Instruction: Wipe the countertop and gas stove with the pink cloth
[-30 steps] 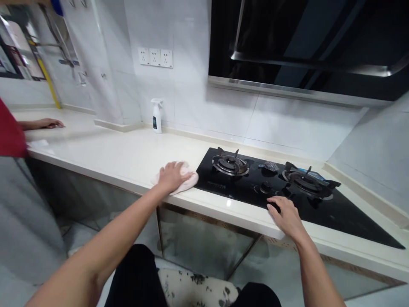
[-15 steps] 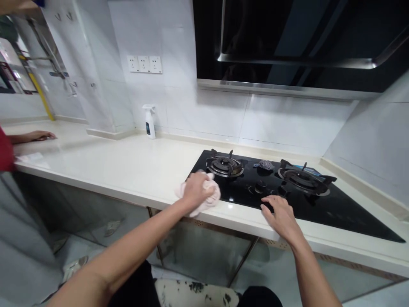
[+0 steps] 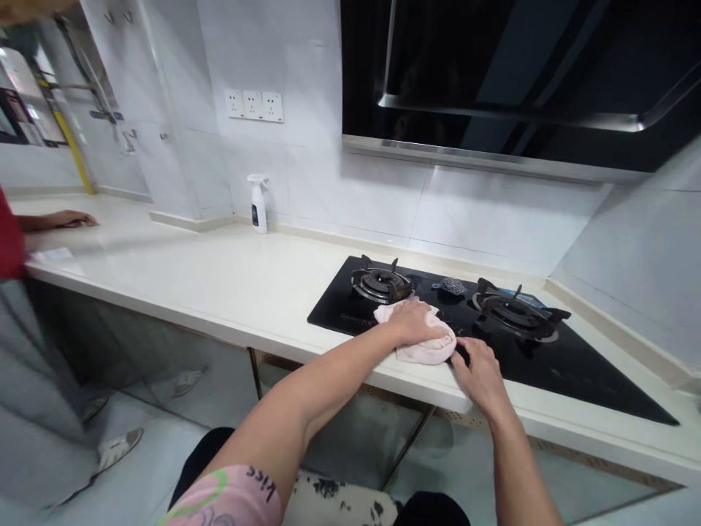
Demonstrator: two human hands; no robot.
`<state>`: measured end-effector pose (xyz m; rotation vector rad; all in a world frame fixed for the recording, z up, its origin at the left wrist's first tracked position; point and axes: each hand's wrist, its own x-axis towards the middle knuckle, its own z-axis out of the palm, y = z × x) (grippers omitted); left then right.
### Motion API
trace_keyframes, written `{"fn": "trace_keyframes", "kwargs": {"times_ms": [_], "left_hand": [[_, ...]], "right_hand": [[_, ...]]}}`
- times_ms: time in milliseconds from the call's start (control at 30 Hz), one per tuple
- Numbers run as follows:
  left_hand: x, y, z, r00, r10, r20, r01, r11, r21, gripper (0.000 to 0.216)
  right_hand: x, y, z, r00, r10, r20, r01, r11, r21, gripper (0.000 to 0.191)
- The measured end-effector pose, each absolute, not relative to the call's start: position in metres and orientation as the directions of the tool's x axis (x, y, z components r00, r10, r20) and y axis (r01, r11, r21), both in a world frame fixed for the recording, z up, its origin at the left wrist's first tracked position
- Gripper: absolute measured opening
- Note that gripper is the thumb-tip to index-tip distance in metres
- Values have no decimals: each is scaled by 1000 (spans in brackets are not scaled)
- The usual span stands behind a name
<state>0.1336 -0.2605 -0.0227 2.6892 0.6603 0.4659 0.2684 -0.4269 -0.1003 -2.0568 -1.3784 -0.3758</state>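
A pale pink cloth point(image 3: 432, 349) lies bunched under my left hand point(image 3: 413, 321), whose fingers press it onto the front of the black gas stove point(image 3: 342, 292). Beside the cloth's right end, my right hand point(image 3: 477, 365) rests at the stove's front edge with thumb and fingers apart, holding nothing. The left burner point(image 3: 382, 283) stands just behind the cloth, and the right burner point(image 3: 515, 313) is farther right. Between the burners sits a steel wool scrubber point(image 3: 451, 286). The control knob near the cloth is mostly hidden.
A white spray bottle point(image 3: 258, 204) stands against the back wall on the pale counter point(image 3: 219, 270). Above the stove hangs a black range hood point(image 3: 493, 80). At the far left, another person's hand point(image 3: 71, 218) rests on the counter near a white paper-like item point(image 3: 52, 256).
My left hand has slid the cloth to the right along the stove's front, from its left corner to beside my right hand. My right hand has stayed nearly in place.
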Motion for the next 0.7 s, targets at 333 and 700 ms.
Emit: {"fn": "trace_keyframes", "kwargs": {"times_ms": [333, 700], "left_hand": [[-3, -263, -44, 817, 414, 401, 273, -891, 364, 78], [-234, -165, -39, 218, 885, 411, 887, -356, 295, 60]], "right_hand": [[286, -428, -112, 409, 755, 512, 905, -264, -334, 53], [294, -427, -119, 386, 752, 534, 917, -248, -313, 56]]}}
